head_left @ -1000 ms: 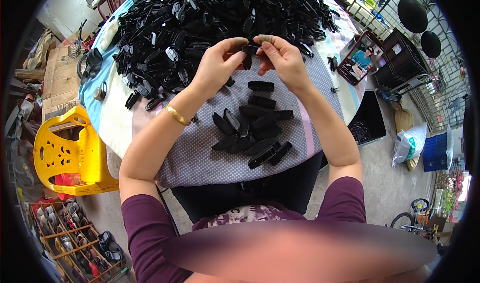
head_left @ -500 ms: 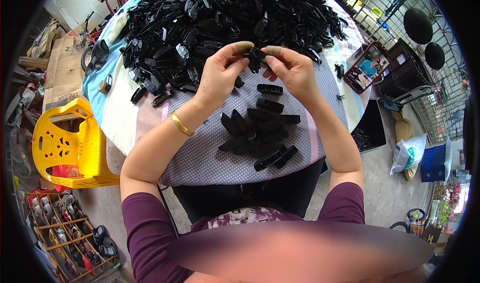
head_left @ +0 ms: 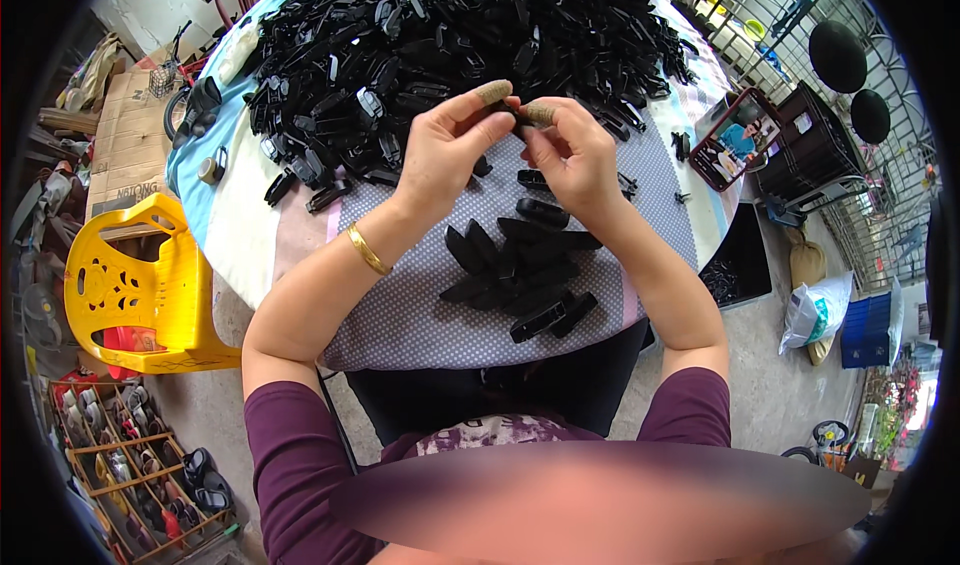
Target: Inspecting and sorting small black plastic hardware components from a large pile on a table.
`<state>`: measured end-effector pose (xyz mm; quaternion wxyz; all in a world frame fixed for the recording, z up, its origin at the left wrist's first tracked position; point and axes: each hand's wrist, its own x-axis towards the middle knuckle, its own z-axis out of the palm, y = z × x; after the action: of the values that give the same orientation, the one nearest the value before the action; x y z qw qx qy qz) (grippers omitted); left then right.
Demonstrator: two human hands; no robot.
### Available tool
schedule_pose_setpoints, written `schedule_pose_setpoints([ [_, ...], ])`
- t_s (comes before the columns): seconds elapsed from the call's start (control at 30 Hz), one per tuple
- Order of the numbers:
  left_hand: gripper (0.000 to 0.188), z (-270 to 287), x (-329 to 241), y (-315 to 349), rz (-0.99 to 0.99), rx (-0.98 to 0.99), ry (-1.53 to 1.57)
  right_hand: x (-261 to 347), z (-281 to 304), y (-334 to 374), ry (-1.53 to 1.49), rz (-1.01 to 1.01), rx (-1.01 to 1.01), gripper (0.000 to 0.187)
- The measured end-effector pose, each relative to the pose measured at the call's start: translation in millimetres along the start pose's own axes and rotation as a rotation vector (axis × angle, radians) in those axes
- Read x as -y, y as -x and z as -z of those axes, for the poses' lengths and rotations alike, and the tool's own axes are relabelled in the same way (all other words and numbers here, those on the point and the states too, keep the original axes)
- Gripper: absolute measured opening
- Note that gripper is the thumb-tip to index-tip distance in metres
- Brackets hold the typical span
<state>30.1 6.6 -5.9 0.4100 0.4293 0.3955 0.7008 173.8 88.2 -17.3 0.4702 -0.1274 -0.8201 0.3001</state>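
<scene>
Over the table my left hand (head_left: 442, 155) and my right hand (head_left: 578, 160) meet at the fingertips, both pinching a small black plastic piece (head_left: 516, 122). My fingers hide most of it. Tan coverings wrap both index fingers. Between my forearms lies a loose group of black plastic pieces (head_left: 520, 265), elongated and some with pointed ends. Just beyond my hands rises a large heap of similar glossy black pieces (head_left: 420, 45); their exact kind I cannot tell.
A dotted grey cloth (head_left: 400, 315) covers the table's near part. On the right stands a phone (head_left: 735, 140) with a lit screen, near a black crate (head_left: 810, 140). At left are a yellow plastic chair (head_left: 150, 285) and a shoe rack (head_left: 130, 465). A black bin (head_left: 740, 255) sits beside the table.
My hands have drawn closer together, the right one shifting left and slightly down. The black piece is now more hidden by my fingers. The loose group lies as before.
</scene>
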Motion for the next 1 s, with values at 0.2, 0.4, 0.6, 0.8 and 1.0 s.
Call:
schedule_pose_setpoints([
  [0.2, 0.029, 4, -9, 0, -0.052, 0.103, -0.172, 11, 10, -5, -0.328, -0.486, 0.278, 0.022],
  [0.4, 0.029, 6, -15, 0, -0.047, 0.172, -0.145, 19, 7, 1, -0.2, -0.411, 0.3, 0.018],
  [0.6, 0.044, 0, -20, 1, -0.09, 0.216, -0.328, -3, 41, -24, -0.365, -0.486, 0.461, 0.034],
  [0.8, 0.051, -15, -27, 11, 0.075, 0.663, -0.794, -55, 92, -23, 0.64, -0.424, 0.456, 0.038],
  [1.0, 0.029, -15, -4, 11, 0.04, 0.521, -0.691, -50, 59, -18, 0.716, -0.397, 0.447, 0.026],
])
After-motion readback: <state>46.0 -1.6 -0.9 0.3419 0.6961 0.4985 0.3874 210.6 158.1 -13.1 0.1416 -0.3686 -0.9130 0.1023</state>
